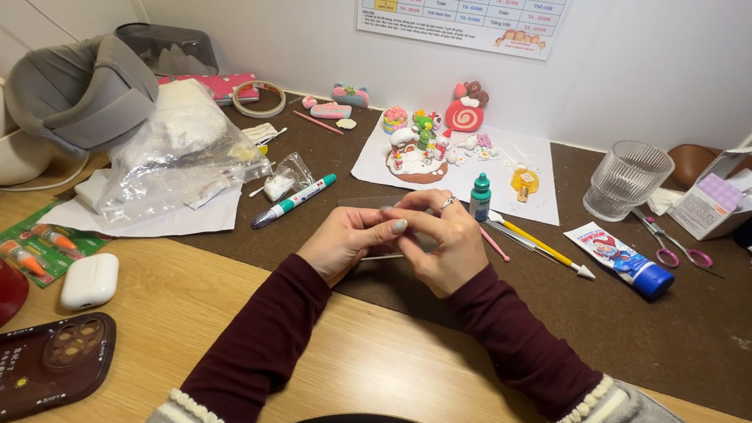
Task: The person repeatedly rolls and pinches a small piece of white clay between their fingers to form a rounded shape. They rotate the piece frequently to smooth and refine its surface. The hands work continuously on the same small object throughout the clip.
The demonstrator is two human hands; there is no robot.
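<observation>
My single head-worn camera looks steeply down and forward from close range over the light wooden desk [204, 314] toward the white wall [302, 15]; no second view overlaps.

We see a clear, flat plastic sheet [375, 204], thin and see-through, held level between our two sets of fingertips; its far edge juts out past the left-hand fingers. A thin pale stick [381, 257] lies below those same fingers, its end poking out just under them.
</observation>
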